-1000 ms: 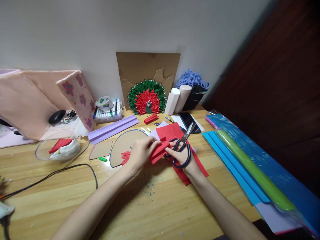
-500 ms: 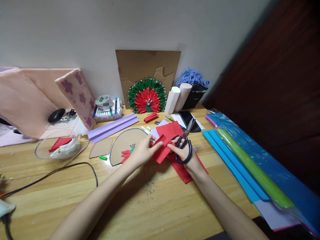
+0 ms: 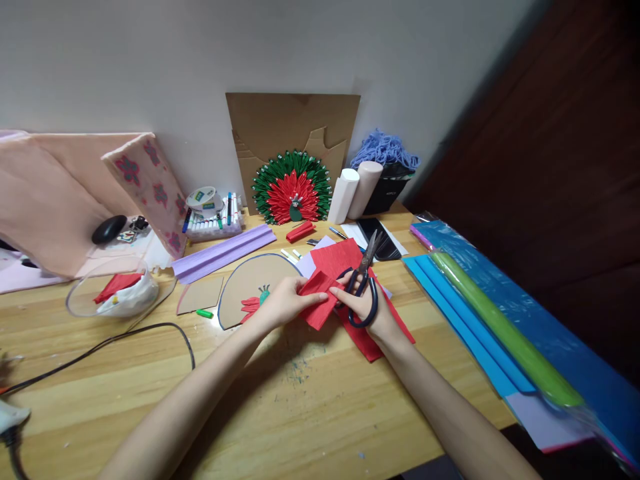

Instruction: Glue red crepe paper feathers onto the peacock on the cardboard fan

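Observation:
A folded piece of red crepe paper (image 3: 320, 312) is pinched between my two hands over the table. My left hand (image 3: 287, 301) grips its left side, thumb on top. With thumb and finger, my right hand (image 3: 367, 307) pinches the right side; dark-handled scissors (image 3: 369, 257) hang on its fingers, blades pointing up and away. Below and behind lies a larger red crepe sheet (image 3: 337, 255), partly hidden by my right hand. Beside my left hand, a round-edged cardboard piece (image 3: 235, 287) carries red petals and a green bird shape, partly covered by my forearm.
A finished red and green peacock (image 3: 295, 190) leans on cardboard at the back. Purple crepe paper (image 3: 225, 253), a marker box (image 3: 215, 227) and a clear bowl (image 3: 80, 300) stand left. Wrapped paper rolls (image 3: 505, 327) line the right edge. A black cable (image 3: 110, 340) crosses the left side.
The red piece has been turned slightly and looks flatter, its folded strip less visible. My right hand and the scissors have shifted a little left. The whole view has moved slightly.

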`<state>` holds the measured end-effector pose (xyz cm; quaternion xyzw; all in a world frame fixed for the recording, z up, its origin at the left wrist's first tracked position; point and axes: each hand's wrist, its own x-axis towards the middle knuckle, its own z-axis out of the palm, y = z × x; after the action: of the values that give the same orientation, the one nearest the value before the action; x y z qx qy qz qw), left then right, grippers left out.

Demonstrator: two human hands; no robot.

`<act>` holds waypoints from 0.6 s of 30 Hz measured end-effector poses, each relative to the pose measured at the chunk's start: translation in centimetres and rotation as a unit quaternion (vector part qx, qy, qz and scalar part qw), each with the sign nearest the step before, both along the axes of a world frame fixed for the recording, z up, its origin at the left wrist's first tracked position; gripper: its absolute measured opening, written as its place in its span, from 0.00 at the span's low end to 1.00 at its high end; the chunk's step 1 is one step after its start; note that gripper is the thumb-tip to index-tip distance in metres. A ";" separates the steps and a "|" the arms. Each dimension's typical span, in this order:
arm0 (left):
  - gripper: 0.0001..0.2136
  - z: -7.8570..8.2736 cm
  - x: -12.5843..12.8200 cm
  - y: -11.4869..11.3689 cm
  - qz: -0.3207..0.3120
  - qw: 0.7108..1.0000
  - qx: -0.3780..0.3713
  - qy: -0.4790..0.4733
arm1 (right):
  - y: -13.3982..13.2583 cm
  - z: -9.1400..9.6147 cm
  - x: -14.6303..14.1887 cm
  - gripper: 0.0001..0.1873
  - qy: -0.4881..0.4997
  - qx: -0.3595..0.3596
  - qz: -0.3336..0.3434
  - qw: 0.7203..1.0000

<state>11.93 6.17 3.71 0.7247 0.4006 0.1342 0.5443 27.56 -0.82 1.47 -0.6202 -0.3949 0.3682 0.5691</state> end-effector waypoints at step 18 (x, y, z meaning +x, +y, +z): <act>0.14 -0.1 0.3 -0.5 -0.017 0.996 -0.079 -0.023 | 0.2 0.1 0.2 0.22 0.042 0.019 -0.015 0.999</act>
<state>12.18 5.64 3.61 0.6828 0.3848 0.1093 0.6114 27.81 -0.61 1.58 -0.5992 -0.3680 0.3783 0.6021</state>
